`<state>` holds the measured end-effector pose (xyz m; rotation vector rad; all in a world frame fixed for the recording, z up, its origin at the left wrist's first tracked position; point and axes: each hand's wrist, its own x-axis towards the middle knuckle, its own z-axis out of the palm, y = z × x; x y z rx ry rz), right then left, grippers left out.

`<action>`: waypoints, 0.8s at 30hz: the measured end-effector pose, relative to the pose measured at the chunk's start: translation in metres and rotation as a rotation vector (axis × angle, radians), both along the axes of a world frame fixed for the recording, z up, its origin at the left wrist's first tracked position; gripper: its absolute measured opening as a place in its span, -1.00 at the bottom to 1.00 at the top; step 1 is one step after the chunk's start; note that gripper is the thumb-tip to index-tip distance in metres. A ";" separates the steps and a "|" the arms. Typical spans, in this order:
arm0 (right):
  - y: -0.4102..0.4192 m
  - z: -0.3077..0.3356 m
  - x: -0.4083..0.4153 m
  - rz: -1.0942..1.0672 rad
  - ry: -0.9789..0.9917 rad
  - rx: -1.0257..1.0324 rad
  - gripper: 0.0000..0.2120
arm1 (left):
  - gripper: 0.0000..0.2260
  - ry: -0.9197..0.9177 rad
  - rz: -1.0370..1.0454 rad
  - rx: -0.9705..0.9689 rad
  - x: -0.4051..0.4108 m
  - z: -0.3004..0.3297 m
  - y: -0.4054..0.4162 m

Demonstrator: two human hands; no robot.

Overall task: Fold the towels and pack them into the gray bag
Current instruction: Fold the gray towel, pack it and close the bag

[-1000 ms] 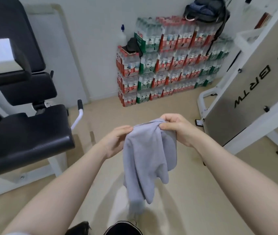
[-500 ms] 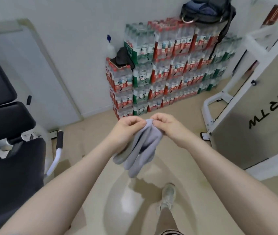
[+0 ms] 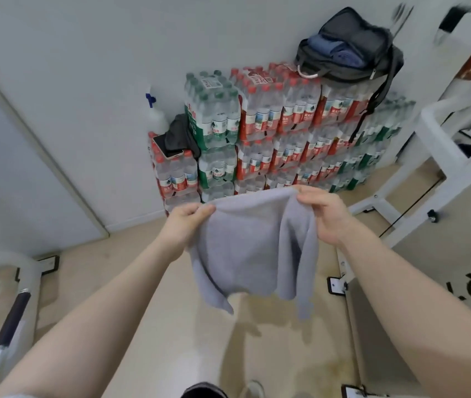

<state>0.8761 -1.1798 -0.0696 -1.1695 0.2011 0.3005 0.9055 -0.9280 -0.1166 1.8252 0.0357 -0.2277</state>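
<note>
Half a second ago our two hands met at one bunched point of the towel; now we have drawn them apart, and the towel [image 3: 253, 245] is stretched between them along its top edge. Our left hand [image 3: 184, 225] pinches the left corner with fingers curled over the cloth, and our right hand [image 3: 324, 215] grips the right corner the same way. We judge this to be the opening-out step before a fold: the cloth is spread but not yet doubled over, so the folding itself still lies ahead.

The towel is a pale gray-lilac, soft and limp, hanging in the air in front of us above the floor [image 3: 148, 282]. Its lower edge is uneven, with two tails drooping lower than the middle.

The gray bag [image 3: 352, 44] sits open, far and to the right, on top of the stacked packs of water bottles [image 3: 280, 133], well apart from the towel.
</note>
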 end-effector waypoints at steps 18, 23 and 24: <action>-0.108 -0.004 0.298 -0.470 -0.187 -1.146 -0.86 | -0.78 -0.254 0.387 0.139 0.323 0.033 -0.054; -0.111 0.014 0.407 -0.461 -0.295 -1.386 -0.80 | -0.66 -0.355 0.339 0.298 0.421 0.042 -0.046; -0.112 0.016 0.427 -0.460 -0.317 -1.430 -0.81 | -0.67 -0.381 0.335 0.335 0.439 0.044 -0.046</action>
